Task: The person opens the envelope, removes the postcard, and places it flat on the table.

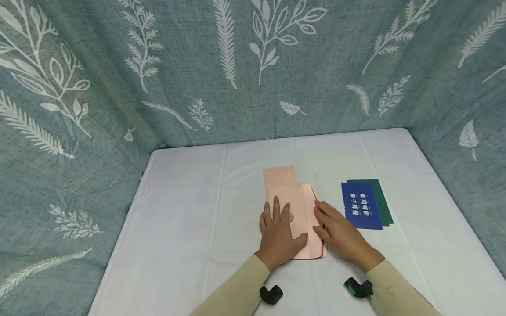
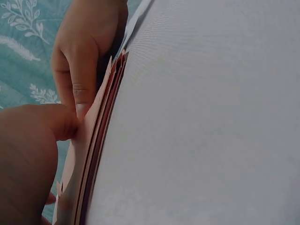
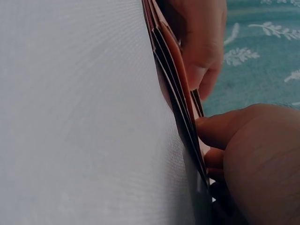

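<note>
Pale pink paper envelopes (image 1: 278, 191) with red inner edges lie stacked on the table, an upper flap reaching away from me. My left hand (image 1: 278, 241) rests on them palm down, fingers spread, its thumb pointing at the right side. Along the stack's right edge, my right hand (image 1: 344, 235) touches the paper with its fingertips, the thumb nearer me. Several layered paper edges (image 2: 101, 126) show in the left wrist view. In the right wrist view, these layers (image 3: 173, 79) fan slightly apart beside the right thumb (image 3: 218, 129).
To the right of the envelopes lies a blue card (image 1: 361, 206) with white characters, overlapping a green one (image 1: 383, 204). A white cloth (image 1: 189, 210) covers the table. Behind and at the sides hangs a teal curtain (image 1: 178, 66) with white leaves. Black wrist devices (image 1: 271, 294) sit by both sleeves.
</note>
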A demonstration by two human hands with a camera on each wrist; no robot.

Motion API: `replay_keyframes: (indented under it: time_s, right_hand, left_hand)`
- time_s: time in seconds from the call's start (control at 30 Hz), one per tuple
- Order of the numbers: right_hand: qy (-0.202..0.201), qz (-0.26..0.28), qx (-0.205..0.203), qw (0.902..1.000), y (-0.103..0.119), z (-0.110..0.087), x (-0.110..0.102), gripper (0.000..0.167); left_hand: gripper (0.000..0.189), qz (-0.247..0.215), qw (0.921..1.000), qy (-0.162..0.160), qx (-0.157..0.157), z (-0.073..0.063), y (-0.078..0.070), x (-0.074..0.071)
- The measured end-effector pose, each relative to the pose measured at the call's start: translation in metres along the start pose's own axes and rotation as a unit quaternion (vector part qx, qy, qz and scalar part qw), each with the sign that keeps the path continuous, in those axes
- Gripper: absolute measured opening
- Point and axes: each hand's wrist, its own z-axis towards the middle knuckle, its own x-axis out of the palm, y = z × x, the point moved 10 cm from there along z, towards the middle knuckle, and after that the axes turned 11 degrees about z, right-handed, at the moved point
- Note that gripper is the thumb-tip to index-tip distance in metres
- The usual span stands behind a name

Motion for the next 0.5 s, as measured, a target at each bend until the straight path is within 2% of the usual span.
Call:
replay_keyframes:
  time_s: [0.27,0.5]
  right_hand:
    - [0.003,0.011,0.003,0.9999,0.0005,0.0001,-0.0002,0.060]
    - [0.002,0.019,0.006,0.9998,0.0007,0.0001,-0.0027,0.060]
  left_hand:
    - [0.064,-0.078,0.9968,-0.009,0.011,0.0002,-0.0016,-0.0042]
    - [0.058,-0.073,0.9968,0.031,0.008,0.0027,-0.0039,0.0004]
